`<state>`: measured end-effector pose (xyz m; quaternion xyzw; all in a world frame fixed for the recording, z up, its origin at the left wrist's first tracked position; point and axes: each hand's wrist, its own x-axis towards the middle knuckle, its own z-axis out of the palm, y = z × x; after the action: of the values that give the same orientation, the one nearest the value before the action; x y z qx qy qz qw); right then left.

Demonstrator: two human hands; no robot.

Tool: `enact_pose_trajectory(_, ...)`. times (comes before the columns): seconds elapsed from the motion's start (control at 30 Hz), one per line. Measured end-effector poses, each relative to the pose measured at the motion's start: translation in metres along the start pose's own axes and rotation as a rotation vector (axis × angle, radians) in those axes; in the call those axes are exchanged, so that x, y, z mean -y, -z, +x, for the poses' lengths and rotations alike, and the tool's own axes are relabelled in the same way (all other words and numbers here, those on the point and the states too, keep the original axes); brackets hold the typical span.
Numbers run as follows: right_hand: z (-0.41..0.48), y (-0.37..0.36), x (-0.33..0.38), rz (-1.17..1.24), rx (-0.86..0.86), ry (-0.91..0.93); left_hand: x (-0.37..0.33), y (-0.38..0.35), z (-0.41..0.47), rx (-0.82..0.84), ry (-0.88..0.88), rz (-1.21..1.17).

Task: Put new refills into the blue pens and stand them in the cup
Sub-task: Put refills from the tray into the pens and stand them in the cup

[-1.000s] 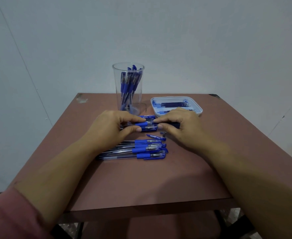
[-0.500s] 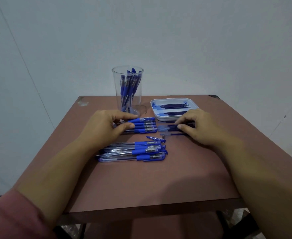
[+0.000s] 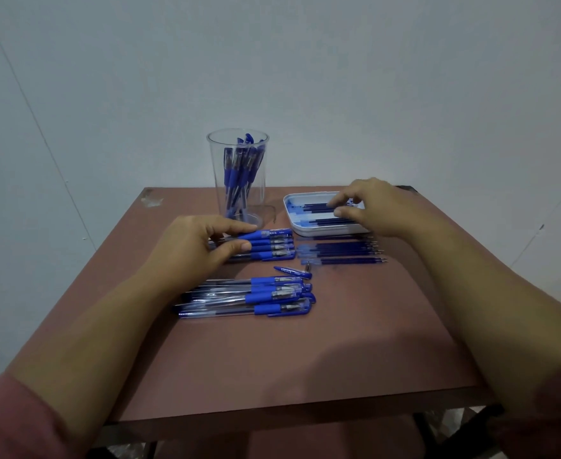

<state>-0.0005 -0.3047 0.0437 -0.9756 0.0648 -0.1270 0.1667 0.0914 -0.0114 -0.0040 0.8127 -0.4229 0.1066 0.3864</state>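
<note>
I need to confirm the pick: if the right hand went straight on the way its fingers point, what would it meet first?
Probably the dark refills lying in the white tray; the right hand is over them, fingertips angled down-left. Contact is unclear.

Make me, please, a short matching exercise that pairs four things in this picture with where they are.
Things:
1. clear cup
2. loose pen cap
3. left hand
4. right hand

Places:
A. reaching into the white tray
B. holding the far row of pens
C. behind that row, with upright pens inside
D. lying between the far row and the near row of pens

Pairs: 1-C, 2-D, 3-B, 4-A
</note>
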Motion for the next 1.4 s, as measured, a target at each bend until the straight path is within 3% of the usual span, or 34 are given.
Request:
enact_pose_trajectory(0.27, 0.037, -0.004, -0.009, -0.022, 0.264, -0.096, 0.004, 0.0, 0.002, 0.01, 0.007, 0.018)
enact_pose_trajectory(0.6, 0.05, -0.013, -0.019, 0.003, 0.305, -0.071, 0.003, -0.001, 0.004, 0.025, -0.011, 0.016)
enact_pose_trajectory(0.83, 0.054, -0.022, -0.021, 0.057, 0.187, -0.034, 0.002, -0.001, 0.004, 0.02, -0.009, 0.003)
enact_pose_trajectory(1.03, 0.034, -0.005, 0.009, 0.078, 0.038, 0.105, 0.001, 0.0, 0.003, 0.011, 0.006, 0.011)
enact_pose_trajectory(1.4, -0.037, -0.019, 0.039, 0.318, -0.187, 0.251, -0.001, -0.002, 0.002, -0.023, -0.014, -0.033)
